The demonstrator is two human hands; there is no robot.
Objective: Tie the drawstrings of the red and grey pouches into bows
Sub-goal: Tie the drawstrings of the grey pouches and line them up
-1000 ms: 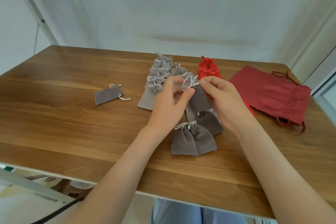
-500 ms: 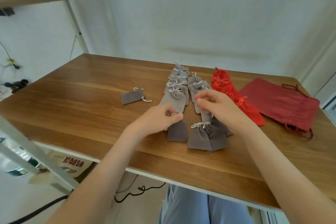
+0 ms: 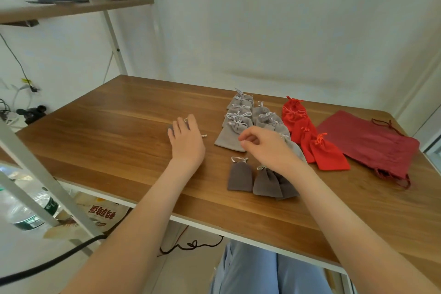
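Left hand (image 3: pixel 186 142) flat, fingers straight, covering untied grey pouch (image 3: pixel 170 127) on counter (image 3: pixel 119 141), left of tied grey rows (image 3: pixel 238 122). Right hand (image 3: pixel 269 150) loosely curled, nothing held. Advise: pinch pouch neck, even up both cord ends (image 3: pixel 204 136) before looping.

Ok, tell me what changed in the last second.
Both hands let go of the grey pouch they held; it lies at the near row's left end. The left hand moved left onto the lone grey pouch, fingers flat. The right hand hovers empty, loosely curled. The tied grey rows, red pouches and dark red bag stayed put.
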